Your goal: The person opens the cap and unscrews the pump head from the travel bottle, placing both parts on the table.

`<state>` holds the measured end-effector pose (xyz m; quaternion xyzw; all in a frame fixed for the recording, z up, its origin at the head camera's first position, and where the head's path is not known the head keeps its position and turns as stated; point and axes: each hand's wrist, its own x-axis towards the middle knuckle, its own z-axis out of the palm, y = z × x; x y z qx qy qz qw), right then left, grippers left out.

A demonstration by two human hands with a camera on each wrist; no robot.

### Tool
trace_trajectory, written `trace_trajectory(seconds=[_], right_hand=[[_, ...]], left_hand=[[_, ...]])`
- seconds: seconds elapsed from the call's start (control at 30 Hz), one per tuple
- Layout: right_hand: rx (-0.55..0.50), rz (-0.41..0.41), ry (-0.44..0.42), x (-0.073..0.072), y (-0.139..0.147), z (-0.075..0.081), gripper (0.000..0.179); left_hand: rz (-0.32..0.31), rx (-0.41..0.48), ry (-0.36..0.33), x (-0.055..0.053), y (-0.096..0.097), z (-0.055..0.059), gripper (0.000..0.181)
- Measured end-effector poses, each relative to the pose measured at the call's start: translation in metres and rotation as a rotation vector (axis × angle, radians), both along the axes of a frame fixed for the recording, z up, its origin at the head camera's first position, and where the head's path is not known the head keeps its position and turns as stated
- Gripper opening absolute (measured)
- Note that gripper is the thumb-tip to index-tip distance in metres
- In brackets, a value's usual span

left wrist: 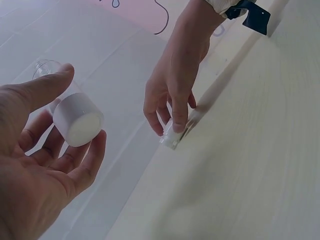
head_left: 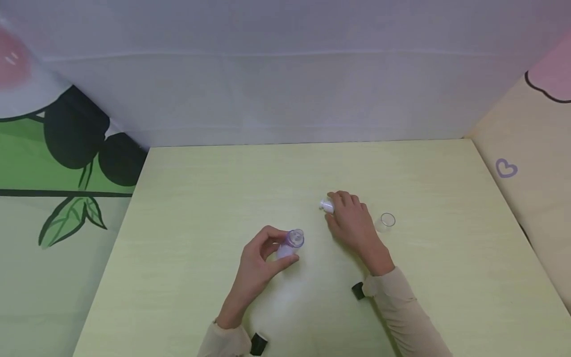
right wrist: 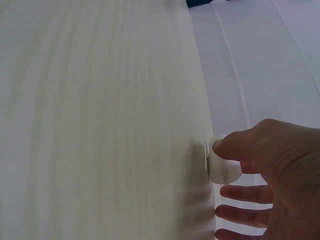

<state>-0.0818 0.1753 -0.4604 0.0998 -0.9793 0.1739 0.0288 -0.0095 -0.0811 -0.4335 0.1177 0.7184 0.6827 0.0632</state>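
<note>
My left hand (head_left: 260,262) holds a small bottle (head_left: 287,249) between thumb and fingers, its open clear neck uppermost. The left wrist view shows the bottle's white base (left wrist: 78,120) and transparent upper part. To the right and farther back, my right hand (head_left: 354,223) pinches a small white cylindrical piece (head_left: 326,206), which looks like a pump top. In the right wrist view the thumb lies on this white piece (right wrist: 225,170), with the other fingers apart below it. The piece is right at the tabletop, partly covered by the fingers.
A clear round cap (head_left: 386,221) stands on the pale table (head_left: 200,198) just right of my right hand. A white cloth wall (head_left: 285,94) rises behind the table's back edge. Printed cloth hangs at the left and right sides.
</note>
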Motion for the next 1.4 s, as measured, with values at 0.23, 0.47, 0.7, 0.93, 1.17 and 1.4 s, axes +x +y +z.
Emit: trace_trajectory(seconds=[0.23,0.47,0.7,0.93,1.17,1.4], right_hand=[[-0.015,-0.009,-0.002,0.003,0.001,0.0,0.052],[-0.114,-0.007,0.069,0.014,0.005,0.009,0.052],[-0.218,0.019,0.196,0.037,0.009,0.015,0.05],[-0.259,0.044,0.273,0.056,0.009,0.017,0.052],[-0.261,0.054,0.278,0.067,0.006,0.011,0.052],[-0.262,0.066,0.291,0.074,0.006,0.005,0.051]], left_hand=[[0.011,-0.044,-0.013,-0.005,0.0,-0.001,0.046],[0.055,-0.108,-0.004,-0.011,-0.001,-0.003,0.046],[0.118,-0.193,0.038,-0.016,-0.002,-0.004,0.045],[0.154,-0.204,0.033,-0.021,-0.001,-0.004,0.045],[0.179,-0.228,-0.01,-0.024,-0.002,-0.007,0.043],[0.185,-0.256,-0.053,-0.025,-0.004,-0.014,0.045]])
